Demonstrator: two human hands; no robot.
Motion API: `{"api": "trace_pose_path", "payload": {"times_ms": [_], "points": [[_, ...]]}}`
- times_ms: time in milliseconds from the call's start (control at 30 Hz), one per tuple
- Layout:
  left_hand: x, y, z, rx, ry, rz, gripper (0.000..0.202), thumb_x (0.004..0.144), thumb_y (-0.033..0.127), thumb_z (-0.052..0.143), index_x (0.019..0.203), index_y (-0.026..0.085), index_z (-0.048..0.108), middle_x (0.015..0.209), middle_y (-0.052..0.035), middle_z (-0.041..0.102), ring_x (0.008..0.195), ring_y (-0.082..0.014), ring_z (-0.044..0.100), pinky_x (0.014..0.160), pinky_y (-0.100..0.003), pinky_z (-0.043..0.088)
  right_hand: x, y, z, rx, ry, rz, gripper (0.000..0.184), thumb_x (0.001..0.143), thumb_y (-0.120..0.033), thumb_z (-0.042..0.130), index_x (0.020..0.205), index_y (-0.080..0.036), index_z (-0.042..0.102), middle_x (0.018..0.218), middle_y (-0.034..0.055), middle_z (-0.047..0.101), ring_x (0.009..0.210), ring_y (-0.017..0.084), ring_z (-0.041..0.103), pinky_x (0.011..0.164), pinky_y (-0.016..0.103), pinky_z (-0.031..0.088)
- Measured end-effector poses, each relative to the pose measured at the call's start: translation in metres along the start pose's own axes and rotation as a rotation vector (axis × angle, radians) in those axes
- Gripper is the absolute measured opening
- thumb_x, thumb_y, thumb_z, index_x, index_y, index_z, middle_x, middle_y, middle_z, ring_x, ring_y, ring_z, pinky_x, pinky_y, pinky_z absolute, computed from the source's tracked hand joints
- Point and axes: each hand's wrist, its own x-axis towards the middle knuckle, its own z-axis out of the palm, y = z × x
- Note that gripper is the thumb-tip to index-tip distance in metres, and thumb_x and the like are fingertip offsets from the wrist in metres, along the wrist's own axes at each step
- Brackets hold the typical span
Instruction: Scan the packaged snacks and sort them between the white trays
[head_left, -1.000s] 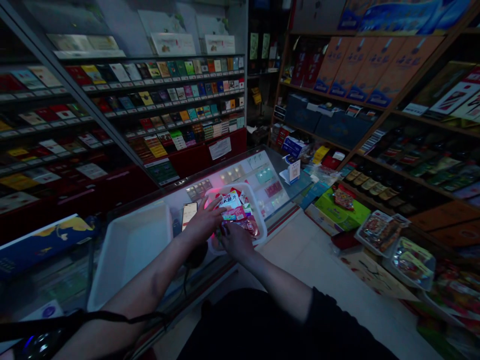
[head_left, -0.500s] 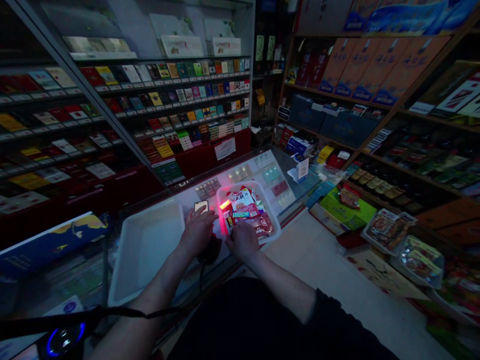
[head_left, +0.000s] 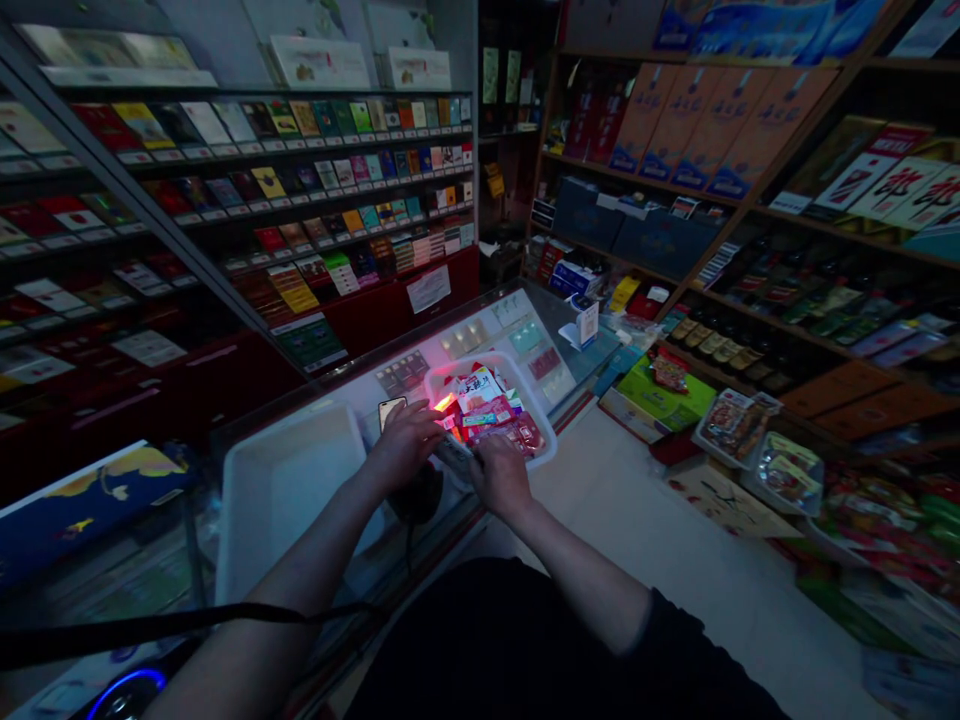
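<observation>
A white tray (head_left: 544, 455) full of colourful snack packets (head_left: 491, 410) sits on the glass counter (head_left: 517, 325). My left hand (head_left: 405, 442) is at the tray's left corner with its fingers curled over a dark corded scanner (head_left: 417, 497). A red glow (head_left: 444, 405) falls on the nearest packets. My right hand (head_left: 499, 478) is at the tray's near rim, its fingers closed on a packet at the tray's edge. A phone (head_left: 390, 410) lies just beyond my left hand.
An empty white tray (head_left: 285, 490) stands on the counter to the left. Shelves of cigarette packs (head_left: 300, 180) rise behind the counter. At the right are shelves of boxes (head_left: 697, 120), a green box (head_left: 664, 395) and tubs of snacks (head_left: 757, 445) by the floor aisle (head_left: 675, 560).
My left hand left the packets, drew back beside the phone, and now sits at the tray's left corner. The red glow has appeared on the packets. My right hand stayed at the near rim.
</observation>
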Motion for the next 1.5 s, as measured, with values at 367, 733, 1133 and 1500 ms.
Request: {"api": "trace_pose_path", "payload": {"times_ms": [367,733,1133,1500], "points": [[-0.022,-0.016,-0.027,-0.524,0.11,-0.252,0.028,0.089,0.044,0.06,0.076,0.023,0.074,0.134,-0.007,0.069,0.133,-0.0295,0.056,0.115,-0.049,0.041,0.017,0.009,-0.015,0.692,-0.092,0.231,0.019,0.083,-0.028,0.064,0.096,-0.02,0.075,0.084,0.0007,0.069,0.073,0.016,0.059,0.07,0.028,0.046],[-0.049,-0.039,-0.058,-0.615,0.193,-0.376,0.035,0.083,0.054,0.067,0.07,0.021,0.07,0.133,-0.0094,0.07,0.126,-0.0296,0.061,0.116,-0.046,0.04,0.07,-0.017,-0.018,0.643,-0.196,0.067,0.013,0.08,-0.03,0.068,0.074,-0.018,0.07,0.078,-0.0003,0.068,0.076,0.016,0.061,0.073,0.027,0.045],[-0.068,-0.103,-0.056,-0.173,0.154,-0.231,0.046,0.094,0.058,0.052,0.076,0.022,0.073,0.141,-0.0112,0.063,0.131,-0.0306,0.057,0.116,-0.05,0.042,0.126,-0.025,0.018,0.189,-0.293,-0.275,0.01,0.089,-0.019,0.071,0.088,-0.02,0.08,0.145,0.0125,0.06,0.135,0.026,0.053,0.117,0.05,0.034],[-0.062,-0.134,-0.021,0.019,0.114,-0.205,0.029,0.092,0.038,0.053,0.09,0.023,0.078,0.149,-0.0088,0.057,0.148,-0.0353,0.037,0.121,-0.059,0.031,0.104,-0.013,0.047,0.041,-0.289,-0.29,0.011,0.086,-0.021,0.074,0.094,-0.022,0.082,0.155,0.0106,0.05,0.153,0.031,0.029,0.124,0.055,0.024]]}}
